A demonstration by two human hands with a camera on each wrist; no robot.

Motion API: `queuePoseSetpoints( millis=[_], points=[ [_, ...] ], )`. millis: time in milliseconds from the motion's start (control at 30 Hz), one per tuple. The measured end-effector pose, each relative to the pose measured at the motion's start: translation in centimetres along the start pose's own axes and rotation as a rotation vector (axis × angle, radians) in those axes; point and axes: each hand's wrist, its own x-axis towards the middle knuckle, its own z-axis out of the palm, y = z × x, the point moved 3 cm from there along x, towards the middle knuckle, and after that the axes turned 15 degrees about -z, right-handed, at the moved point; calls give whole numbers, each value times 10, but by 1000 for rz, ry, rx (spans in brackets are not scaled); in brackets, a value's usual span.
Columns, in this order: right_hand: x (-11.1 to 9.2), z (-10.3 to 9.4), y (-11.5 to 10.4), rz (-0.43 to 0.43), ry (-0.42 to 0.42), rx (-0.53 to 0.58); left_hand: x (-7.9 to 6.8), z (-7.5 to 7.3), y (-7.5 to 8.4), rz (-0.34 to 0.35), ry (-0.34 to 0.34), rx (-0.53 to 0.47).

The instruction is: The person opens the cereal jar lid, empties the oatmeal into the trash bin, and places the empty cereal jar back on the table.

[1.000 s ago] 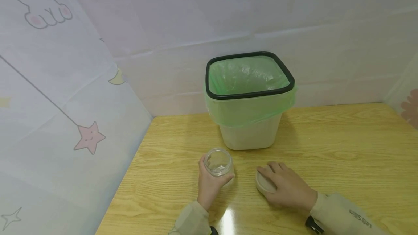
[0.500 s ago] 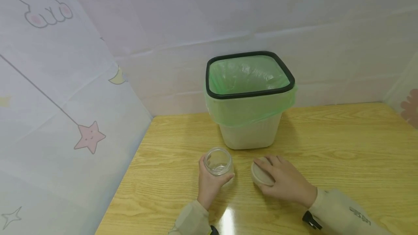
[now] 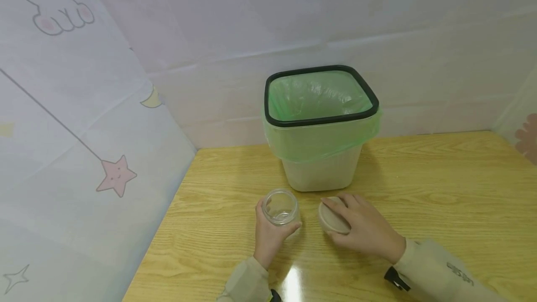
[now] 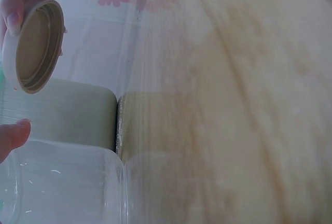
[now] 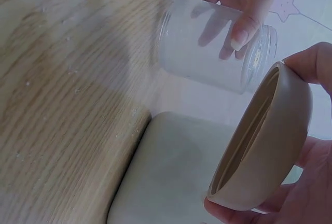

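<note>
A clear, uncovered jar (image 3: 281,208) stands upright on the table, and my left hand (image 3: 270,236) grips it near the rim with fingers and thumb around its side. To its right, my right hand (image 3: 364,225) holds a beige round screw lid (image 3: 333,216) by the edge. In the right wrist view the lid (image 5: 270,146) is tilted, its hollow threaded side toward the jar (image 5: 207,47). From the left wrist the lid's underside (image 4: 39,47) shows, raised off the table, with the jar (image 4: 62,182) below it in that view.
Behind the hands stands a white bin (image 3: 322,174) with a black rim (image 3: 323,122) and a green liner bag (image 3: 319,143). The wood-grain table (image 3: 440,190) meets a pale printed sheet (image 3: 226,97) at the back and left.
My right hand has moved the lid left and slightly away from me, closer to the jar. The left hand and the jar have stayed in place.
</note>
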Motion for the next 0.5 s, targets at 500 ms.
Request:
queuePoseSetpoints(
  millis=[500],
  points=[
    [15, 4, -9, -50, 65, 0, 2, 1, -2, 21, -1, -6]
  ],
)
